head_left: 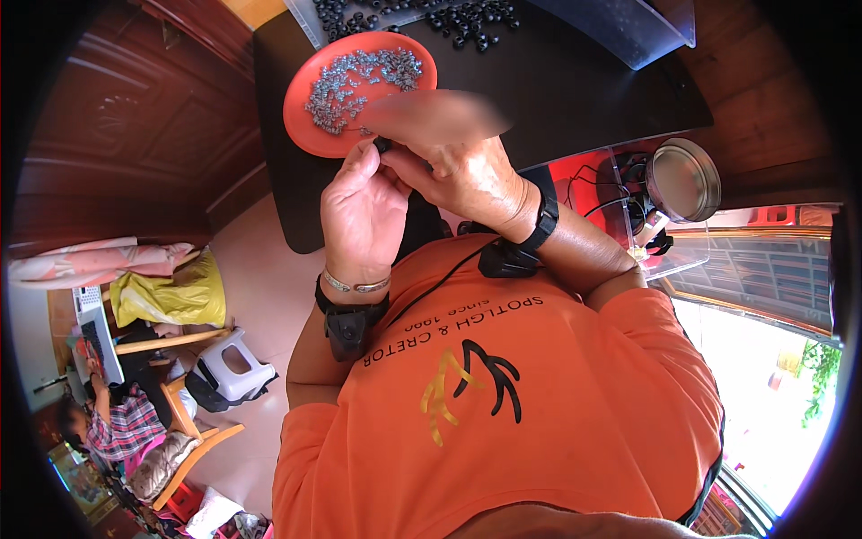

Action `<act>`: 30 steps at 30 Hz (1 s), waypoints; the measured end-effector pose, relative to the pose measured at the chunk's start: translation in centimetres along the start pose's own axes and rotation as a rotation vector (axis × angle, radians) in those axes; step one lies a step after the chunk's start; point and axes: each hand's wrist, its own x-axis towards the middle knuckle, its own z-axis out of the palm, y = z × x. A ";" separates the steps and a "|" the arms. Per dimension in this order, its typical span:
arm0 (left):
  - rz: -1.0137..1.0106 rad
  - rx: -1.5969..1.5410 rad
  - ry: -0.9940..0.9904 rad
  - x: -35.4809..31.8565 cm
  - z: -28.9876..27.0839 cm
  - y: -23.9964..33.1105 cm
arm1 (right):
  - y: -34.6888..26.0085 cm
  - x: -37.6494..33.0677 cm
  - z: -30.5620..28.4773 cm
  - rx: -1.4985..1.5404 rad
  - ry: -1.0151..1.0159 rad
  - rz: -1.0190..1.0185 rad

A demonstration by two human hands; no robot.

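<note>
My left hand [362, 216], palm turned up, pinches a small black knob-like part [382, 144] between thumb and fingertips. From the right, my right hand [462, 166] meets it, with its thumb and fingers closed at the same black part. The far edge of the right hand is blurred, so its outer fingers are hard to make out. Just beyond both hands lies an orange-red plate [294, 110] holding many small shiny metal pieces [337, 85], perhaps screws or inserts. Past the plate, many loose black knob-like parts [462, 22] are heaped.
A black table [575, 112] bears the plate and a clear plastic bin [628, 40]. At the right, a round metal tin [682, 180] stands by a clear box with cables. Farther left are a grey plastic stool [235, 368], a wooden chair [193, 445] and another person [126, 431].
</note>
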 end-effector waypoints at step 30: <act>0.002 0.134 -0.019 0.5 -2.5 2.0 | 17.0 12.7 -16.4 -0.891 0.210 -0.010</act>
